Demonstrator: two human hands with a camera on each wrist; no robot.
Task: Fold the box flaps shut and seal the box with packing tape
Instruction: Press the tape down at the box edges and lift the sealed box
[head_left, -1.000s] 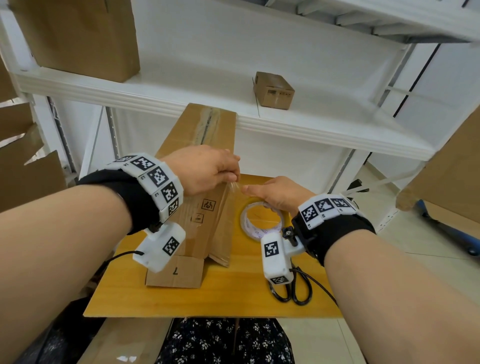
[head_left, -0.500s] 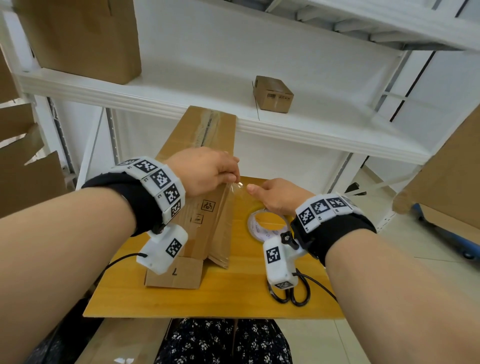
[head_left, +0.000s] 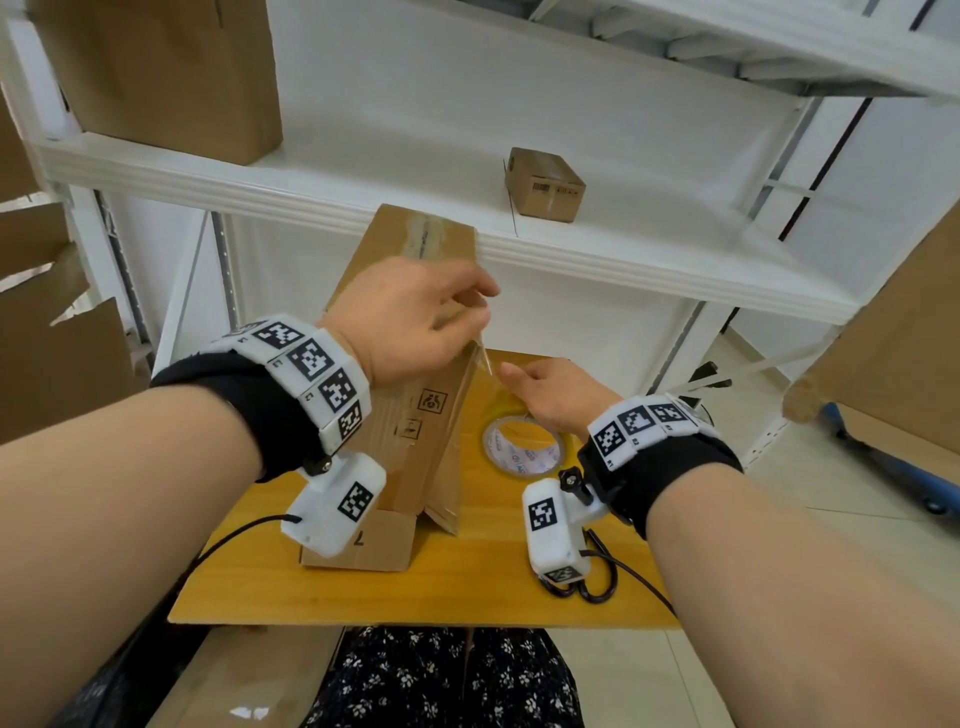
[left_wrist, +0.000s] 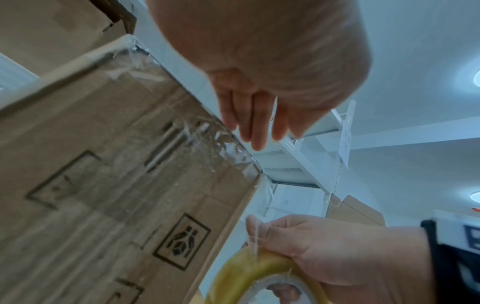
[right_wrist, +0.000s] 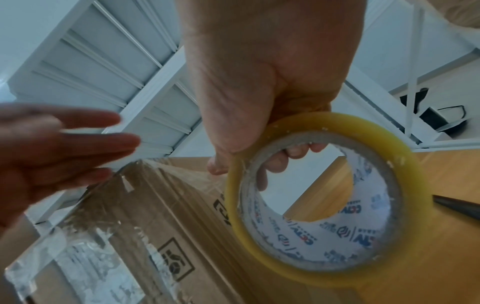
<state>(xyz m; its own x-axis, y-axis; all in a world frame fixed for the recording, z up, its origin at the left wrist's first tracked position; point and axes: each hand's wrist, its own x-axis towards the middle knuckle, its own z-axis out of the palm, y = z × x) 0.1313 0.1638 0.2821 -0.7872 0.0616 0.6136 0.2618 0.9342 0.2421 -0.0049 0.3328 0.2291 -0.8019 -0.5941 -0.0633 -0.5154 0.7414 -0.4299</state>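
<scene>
A brown cardboard box (head_left: 415, 415) stands tall on the wooden table (head_left: 467, 587), with clear tape on its side (left_wrist: 197, 133). My left hand (head_left: 467, 312) hovers at the box's upper right edge with straight fingers (left_wrist: 254, 127), holding nothing; it is blurred in the right wrist view (right_wrist: 78, 144). My right hand (head_left: 540, 395) grips the yellowish packing tape roll (right_wrist: 384, 129), fingers through the core, thumb on the rim (left_wrist: 252, 226). A strip of clear tape (head_left: 483, 353) runs from the roll (head_left: 519, 461) up to the box edge (right_wrist: 145, 164).
Black scissors (head_left: 587, 587) lie on the table under my right wrist. A white shelf (head_left: 363, 208) runs just behind the box, carrying a small carton (head_left: 543, 184) and a large one (head_left: 166, 73). More cardboard stands at far left and right.
My left hand has let go of the tape end it pinched at the box edge and spread its fingers straight. The right hand still holds the roll in about the same place.
</scene>
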